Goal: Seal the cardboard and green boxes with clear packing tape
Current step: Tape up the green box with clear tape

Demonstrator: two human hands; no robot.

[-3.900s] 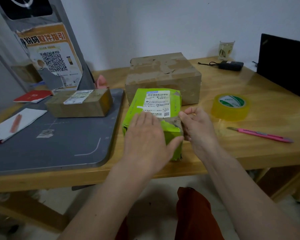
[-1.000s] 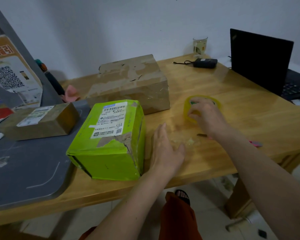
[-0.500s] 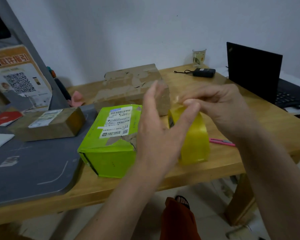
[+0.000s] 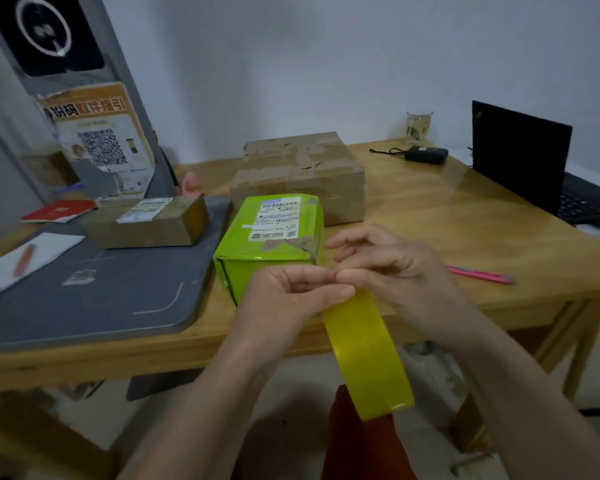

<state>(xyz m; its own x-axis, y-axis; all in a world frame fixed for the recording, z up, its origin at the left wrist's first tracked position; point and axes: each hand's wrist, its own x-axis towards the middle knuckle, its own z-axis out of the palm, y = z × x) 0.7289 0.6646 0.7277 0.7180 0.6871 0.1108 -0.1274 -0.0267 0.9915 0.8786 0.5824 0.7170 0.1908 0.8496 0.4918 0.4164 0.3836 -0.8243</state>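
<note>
Grey mat (image 4: 84,299): it lies flat on the left side of the wooden table (image 4: 465,216). A small brown box (image 4: 146,223) sits on its far part.

Green box (image 4: 274,237): it stands just right of the mat, near the front edge of the table. Its torn corner faces the hands, so I think tape goes there next.

Cardboard box (image 4: 298,171): it sits right behind the green box, touching it or almost. Its top looks ripped and patchy.

Left hand (image 4: 284,296): its fingers curl and pinch the tape roll (image 4: 368,351) at the top to keep it steady.

Tape roll: it is held up in the air, in front of the table edge, low and close to the body.

Right hand (image 4: 388,268): thumb and finger pinch at the top of the roll, likely picking for the loose end. The other fingers spread out.

Pink knife (image 4: 478,273): it lies on the table to the right, ready for cutting.

Room: bare table shows to the right of the boxes. The laptop (image 4: 520,161) stands far off.
</note>
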